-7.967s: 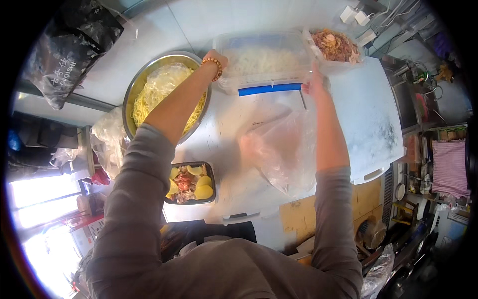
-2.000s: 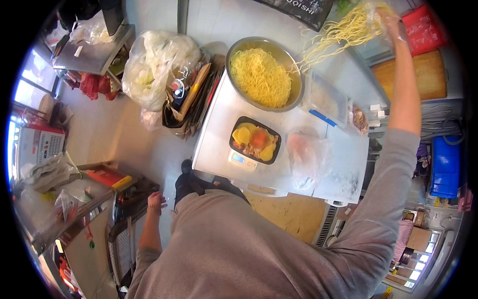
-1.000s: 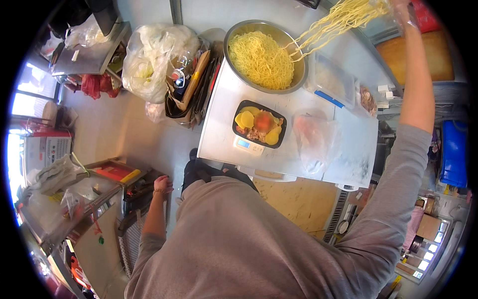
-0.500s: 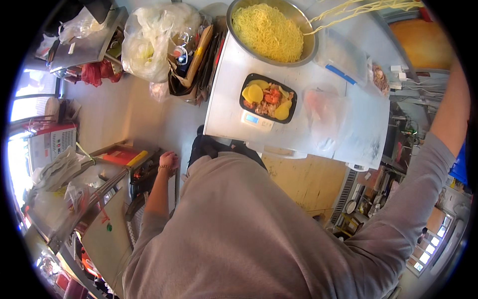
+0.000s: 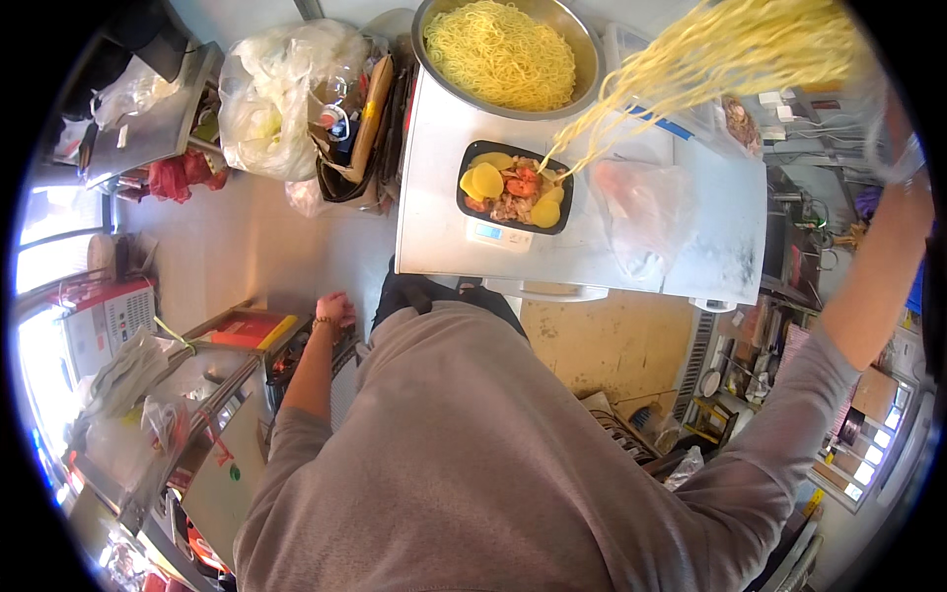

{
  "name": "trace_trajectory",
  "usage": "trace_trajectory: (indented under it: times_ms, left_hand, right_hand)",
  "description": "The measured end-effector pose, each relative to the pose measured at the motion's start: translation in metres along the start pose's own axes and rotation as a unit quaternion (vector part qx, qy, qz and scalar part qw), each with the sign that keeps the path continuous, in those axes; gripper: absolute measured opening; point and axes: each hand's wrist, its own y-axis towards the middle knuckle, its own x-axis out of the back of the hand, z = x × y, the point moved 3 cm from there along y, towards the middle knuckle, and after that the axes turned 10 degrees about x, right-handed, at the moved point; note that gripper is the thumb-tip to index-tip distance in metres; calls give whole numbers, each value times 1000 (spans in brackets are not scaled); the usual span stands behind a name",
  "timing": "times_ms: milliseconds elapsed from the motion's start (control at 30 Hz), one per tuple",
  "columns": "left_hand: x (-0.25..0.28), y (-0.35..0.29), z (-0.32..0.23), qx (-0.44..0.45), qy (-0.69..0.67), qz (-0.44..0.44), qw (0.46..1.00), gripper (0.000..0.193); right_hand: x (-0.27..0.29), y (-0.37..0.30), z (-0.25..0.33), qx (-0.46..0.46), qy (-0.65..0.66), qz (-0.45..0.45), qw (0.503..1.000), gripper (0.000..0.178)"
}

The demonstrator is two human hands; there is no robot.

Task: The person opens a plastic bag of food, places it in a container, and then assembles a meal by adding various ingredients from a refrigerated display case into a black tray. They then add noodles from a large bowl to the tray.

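Note:
Strands of yellow noodles [image 5: 720,59] dangle from my right hand [image 5: 891,128], raised at the far upper right and blurred; a clear plastic covering seems to be round it. The lowest noodle ends hang over a black tray [image 5: 466,202] holding yellow round slices and reddish-brown meat pieces. That tray sits on a small white scale [image 5: 501,237] with a lit display. Behind it stands a steel bowl [image 5: 590,74] heaped with more noodles. My left hand [image 5: 335,308], a bracelet at its wrist, hangs low by my side, fingers loosely curled with nothing seen in them.
On the white table [image 5: 434,252], a clear plastic bag [image 5: 646,202] lies right of the tray. Farther back is a translucent container with a blue clip [image 5: 674,128]. Left of the table stand a cardboard box [image 5: 370,148] and a large plastic bag [image 5: 286,99]. A cluttered cart [image 5: 197,370] stands at lower left.
My right hand has swung in from beyond the upper right edge, bringing a thick bunch of noodles leftward over the table, toward the tray. My left hand stays low.

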Motion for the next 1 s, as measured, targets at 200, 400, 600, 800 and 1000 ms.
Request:
trace_trajectory:
  times_ms: [200,400,600,800,1000]
  left_hand:
    - [-8,14,-10,-26,43,27,998,34]
    - [-2,5,1,6,22,18,1000,32]
    - [4,7,6,2,2,24,1000,33]
    - [14,16,41,16,-44,27,999,35]
    - [3,0,40,28,-29,-1,999,35]
  right_hand:
    - [-25,-57,106,36,137,47,989,65]
    - [-125,-96,224,-101,587,111,796,40]
    - [-267,-167,231,3,608,163,777,43]
    - [-308,-189,258,79,433,283,852,50]
    - [-300,-212,247,67,301,295,904,57]
